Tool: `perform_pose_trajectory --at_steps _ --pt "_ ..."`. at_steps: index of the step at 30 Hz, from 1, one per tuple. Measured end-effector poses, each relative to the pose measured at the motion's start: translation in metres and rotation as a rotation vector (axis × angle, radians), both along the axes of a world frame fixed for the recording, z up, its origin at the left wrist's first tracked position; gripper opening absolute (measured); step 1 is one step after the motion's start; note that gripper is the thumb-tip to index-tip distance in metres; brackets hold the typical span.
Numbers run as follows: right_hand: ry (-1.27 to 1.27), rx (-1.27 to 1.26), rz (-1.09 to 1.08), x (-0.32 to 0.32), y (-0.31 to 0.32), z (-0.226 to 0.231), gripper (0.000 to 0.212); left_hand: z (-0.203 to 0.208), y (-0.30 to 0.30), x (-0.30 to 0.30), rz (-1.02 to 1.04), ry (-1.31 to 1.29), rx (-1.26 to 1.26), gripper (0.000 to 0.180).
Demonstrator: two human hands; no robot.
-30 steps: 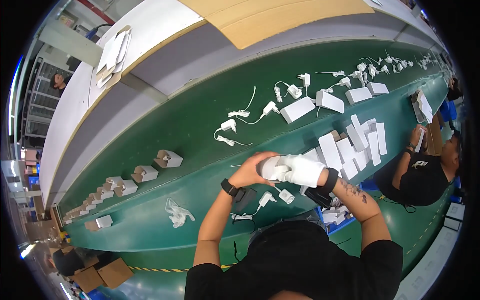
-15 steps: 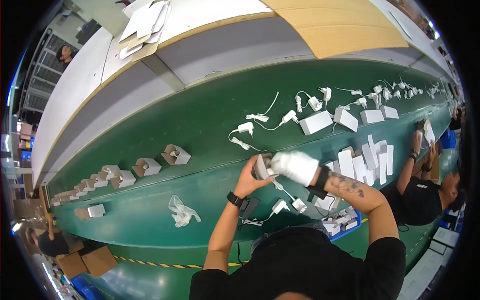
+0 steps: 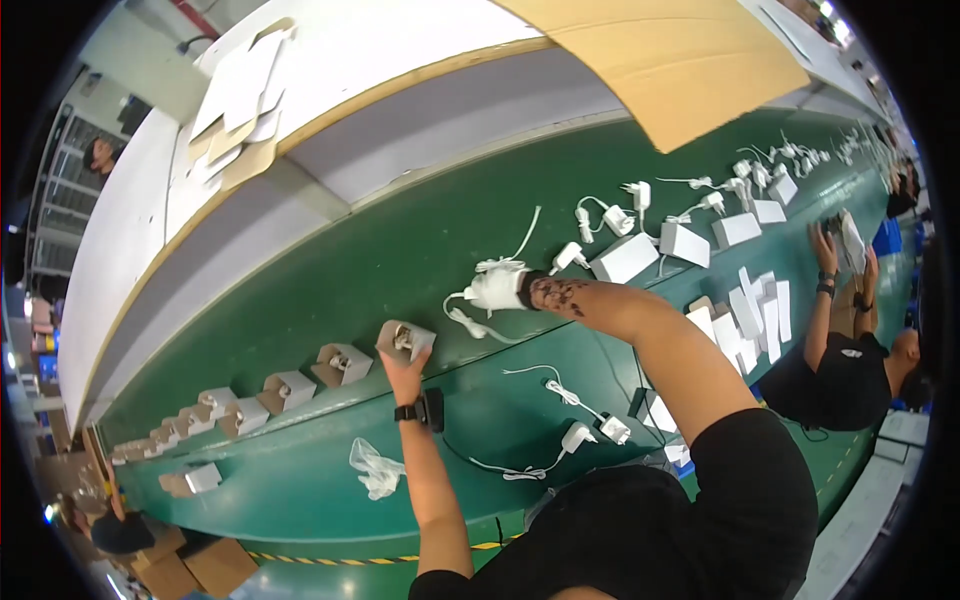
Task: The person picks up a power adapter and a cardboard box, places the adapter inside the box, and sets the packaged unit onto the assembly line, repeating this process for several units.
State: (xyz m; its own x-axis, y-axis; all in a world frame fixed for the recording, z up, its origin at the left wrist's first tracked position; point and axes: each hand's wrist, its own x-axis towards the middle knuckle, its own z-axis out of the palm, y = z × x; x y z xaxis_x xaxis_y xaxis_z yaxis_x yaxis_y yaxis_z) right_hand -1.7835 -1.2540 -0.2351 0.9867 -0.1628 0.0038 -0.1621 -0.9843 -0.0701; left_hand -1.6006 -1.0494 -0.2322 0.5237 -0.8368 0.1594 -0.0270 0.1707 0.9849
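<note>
My left hand (image 3: 405, 378) grips a small open white box (image 3: 400, 342) from its near side, at the right end of a row of similar boxes. White coiled contents show inside it. My right hand (image 3: 495, 288), in a white glove, is closed over a white power adapter that it mostly hides; the adapter's cable (image 3: 465, 322) loops out beside the fingers. Nearest to it on the right lies another white power adapter (image 3: 570, 257). Two more adapters, a white plug (image 3: 577, 437) and a squarer one (image 3: 615, 429), lie with their cables on the nearer green surface.
Several open boxes (image 3: 287, 390) line the ledge at left. A clear plastic bag (image 3: 377, 468) lies near my left forearm. Closed white boxes (image 3: 625, 258) and flat white cartons (image 3: 745, 310) are at right, near a co-worker (image 3: 840, 370). Cardboard (image 3: 660, 60) overhangs the upper shelf.
My left hand has carried the open box left to the row's end. My right hand has left the box and reached up and left to the power adapter. The view has tilted.
</note>
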Motion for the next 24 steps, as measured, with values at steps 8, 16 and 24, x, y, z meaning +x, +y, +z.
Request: perform_pose_trajectory --at_steps 8,16,24 --pt "0.159 0.124 -0.267 -0.017 0.028 0.012 0.024 0.056 0.058 -0.091 0.514 -0.27 0.187 0.051" --pt "-0.809 1.577 -0.56 -0.159 0.134 0.103 0.03 0.057 0.029 -0.218 -0.329 1.508 0.364 0.053" --pt "-0.931 0.963 -0.751 -0.26 0.186 0.082 0.037 0.055 -0.036 -0.298 -0.429 1.007 0.083 0.047"
